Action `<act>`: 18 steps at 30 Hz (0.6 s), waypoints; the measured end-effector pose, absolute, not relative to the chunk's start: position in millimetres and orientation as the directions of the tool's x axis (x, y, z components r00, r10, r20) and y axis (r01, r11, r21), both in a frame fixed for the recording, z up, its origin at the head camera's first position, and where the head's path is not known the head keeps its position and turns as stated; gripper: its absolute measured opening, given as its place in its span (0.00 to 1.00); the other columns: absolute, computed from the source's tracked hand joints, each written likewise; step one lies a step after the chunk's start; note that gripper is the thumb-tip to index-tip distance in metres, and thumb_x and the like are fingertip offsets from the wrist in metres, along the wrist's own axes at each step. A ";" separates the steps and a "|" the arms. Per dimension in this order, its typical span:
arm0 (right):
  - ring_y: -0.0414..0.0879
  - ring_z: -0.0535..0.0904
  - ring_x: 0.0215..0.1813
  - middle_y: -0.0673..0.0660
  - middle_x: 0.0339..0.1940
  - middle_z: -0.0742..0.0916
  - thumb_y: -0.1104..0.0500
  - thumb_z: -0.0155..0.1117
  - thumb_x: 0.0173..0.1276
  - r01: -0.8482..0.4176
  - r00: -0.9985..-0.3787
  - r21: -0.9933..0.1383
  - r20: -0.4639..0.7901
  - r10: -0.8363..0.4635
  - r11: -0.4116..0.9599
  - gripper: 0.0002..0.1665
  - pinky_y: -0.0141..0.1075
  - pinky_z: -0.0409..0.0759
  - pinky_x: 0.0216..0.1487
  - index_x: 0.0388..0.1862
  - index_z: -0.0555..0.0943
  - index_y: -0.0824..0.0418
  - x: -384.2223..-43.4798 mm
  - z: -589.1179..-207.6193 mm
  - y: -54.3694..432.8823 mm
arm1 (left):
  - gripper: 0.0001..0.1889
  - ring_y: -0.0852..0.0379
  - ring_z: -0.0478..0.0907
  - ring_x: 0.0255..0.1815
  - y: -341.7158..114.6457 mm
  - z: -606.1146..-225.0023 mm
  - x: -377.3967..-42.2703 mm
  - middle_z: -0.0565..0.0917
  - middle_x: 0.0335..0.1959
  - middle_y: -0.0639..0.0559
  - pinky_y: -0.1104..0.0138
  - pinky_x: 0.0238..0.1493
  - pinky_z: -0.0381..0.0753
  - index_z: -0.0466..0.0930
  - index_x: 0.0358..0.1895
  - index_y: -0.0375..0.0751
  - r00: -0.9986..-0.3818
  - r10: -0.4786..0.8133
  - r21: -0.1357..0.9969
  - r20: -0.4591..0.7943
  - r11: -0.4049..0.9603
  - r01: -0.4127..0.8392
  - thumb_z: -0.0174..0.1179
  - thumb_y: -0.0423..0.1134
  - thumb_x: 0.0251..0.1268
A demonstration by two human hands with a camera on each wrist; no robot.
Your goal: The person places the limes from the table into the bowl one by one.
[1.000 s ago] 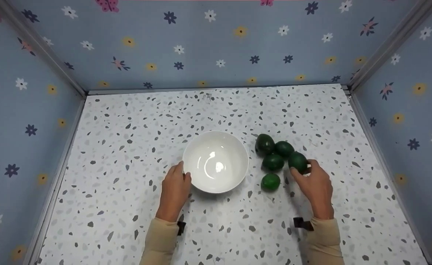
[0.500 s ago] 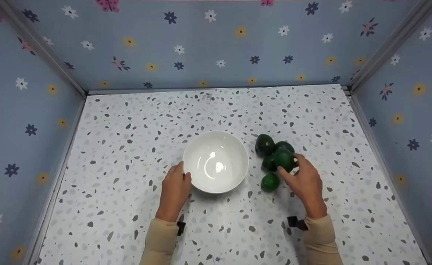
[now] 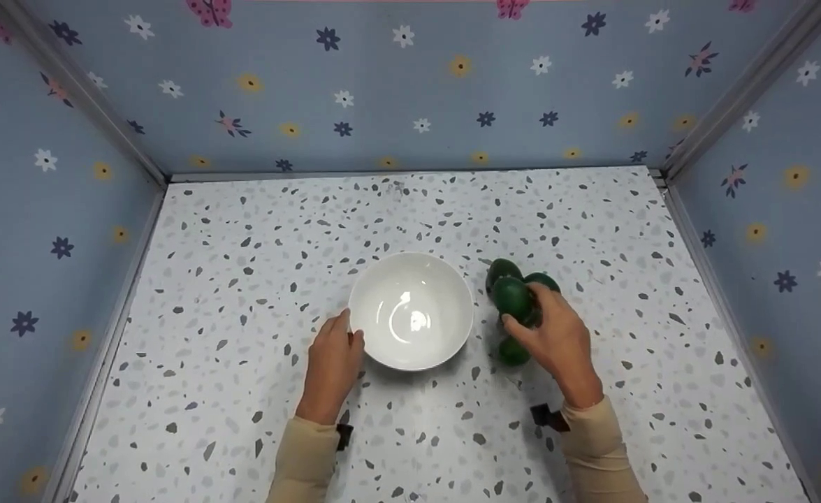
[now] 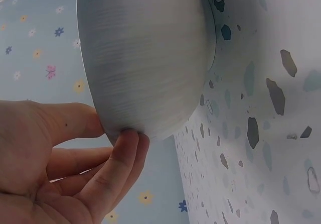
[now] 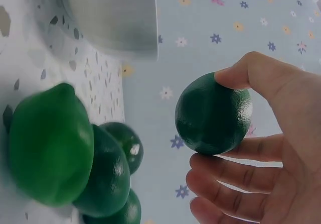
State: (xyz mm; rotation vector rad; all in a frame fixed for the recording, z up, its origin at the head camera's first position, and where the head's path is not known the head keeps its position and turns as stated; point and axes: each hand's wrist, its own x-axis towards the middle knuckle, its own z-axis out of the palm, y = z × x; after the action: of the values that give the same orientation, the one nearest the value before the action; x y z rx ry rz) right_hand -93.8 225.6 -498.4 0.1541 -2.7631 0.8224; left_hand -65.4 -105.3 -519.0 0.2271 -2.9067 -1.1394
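A white bowl [image 3: 382, 328] stands upright on the speckled table, with bare insides. At its left side my left hand [image 3: 330, 367] pinches the rim; in the left wrist view the fingertips [image 4: 128, 138] press the outer wall. My right hand [image 3: 557, 342] grips a glossy dark green oval fruit [image 3: 513, 297] between thumb and fingers, raised over the other fruit. Under and around it lie a bright green lime [image 3: 513, 353] with a nub at one end, a large dark fruit [image 3: 501, 269] behind and another dark fruit [image 3: 543, 281]. One more dark fruit [image 5: 108, 174] shows in the right wrist view.
The speckled white table [image 3: 277, 244] is walled in by blue flowered panels [image 3: 410, 84] at the back and both sides. Grey metal strips [image 3: 738, 91] run along the corners. Each wrist wears a small dark camera mount [image 3: 543, 414].
My right hand has lifted the dark green fruit from the right of the cluster and carried it left over the others, toward the bowl. The left hand and the bowl stay put.
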 end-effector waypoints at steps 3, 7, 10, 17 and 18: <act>0.55 0.81 0.40 0.62 0.48 0.84 0.46 0.75 0.57 -0.181 -0.965 -0.520 0.258 -0.048 0.835 0.36 0.51 0.82 0.37 0.60 0.78 0.62 -95.9 -496.3 219.1 | 0.26 0.40 0.77 0.59 -105.4 -519.4 -65.1 0.76 0.60 0.33 0.54 0.59 0.79 0.66 0.70 0.25 -0.990 -0.136 0.682 -0.045 0.720 -0.130 0.56 0.34 0.74; 0.55 0.81 0.39 0.62 0.50 0.84 0.44 0.73 0.57 -0.199 -0.963 -0.505 0.259 -0.073 0.840 0.37 0.51 0.82 0.36 0.61 0.78 0.62 -98.3 -494.1 210.3 | 0.25 0.40 0.78 0.58 -106.1 -518.5 -64.3 0.76 0.60 0.32 0.53 0.58 0.79 0.67 0.69 0.24 -0.991 -0.129 0.692 -0.018 0.714 -0.106 0.56 0.34 0.74; 0.54 0.81 0.38 0.61 0.49 0.84 0.44 0.73 0.57 -0.216 -0.959 -0.492 0.268 -0.089 0.843 0.37 0.51 0.82 0.34 0.62 0.78 0.61 -99.6 -493.1 204.1 | 0.25 0.40 0.79 0.57 -106.5 -517.8 -63.6 0.77 0.59 0.31 0.53 0.57 0.80 0.68 0.68 0.23 -0.992 -0.127 0.696 -0.001 0.712 -0.092 0.57 0.33 0.73; 0.51 0.78 0.35 0.59 0.44 0.84 0.44 0.73 0.56 -0.269 -0.945 -0.464 0.298 -0.137 0.844 0.36 0.47 0.81 0.34 0.60 0.79 0.61 -103.7 -492.7 192.4 | 0.25 0.41 0.79 0.56 -106.7 -519.1 -63.9 0.77 0.59 0.32 0.54 0.56 0.80 0.68 0.68 0.23 -0.992 -0.127 0.694 0.007 0.715 -0.087 0.57 0.33 0.73; 0.51 0.77 0.35 0.59 0.43 0.84 0.44 0.73 0.56 -0.275 -0.942 -0.459 0.302 -0.143 0.845 0.36 0.46 0.81 0.33 0.60 0.79 0.60 -104.3 -492.8 191.1 | 0.25 0.41 0.79 0.55 -106.7 -519.2 -64.0 0.77 0.59 0.32 0.54 0.56 0.80 0.68 0.68 0.23 -0.992 -0.128 0.694 0.009 0.715 -0.086 0.57 0.33 0.73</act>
State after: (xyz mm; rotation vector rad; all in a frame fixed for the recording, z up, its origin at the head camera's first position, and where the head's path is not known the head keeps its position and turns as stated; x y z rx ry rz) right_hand -104.3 191.1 -492.8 0.3191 -2.7662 0.7435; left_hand -64.0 -106.7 -519.2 0.1782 -2.8569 -1.1523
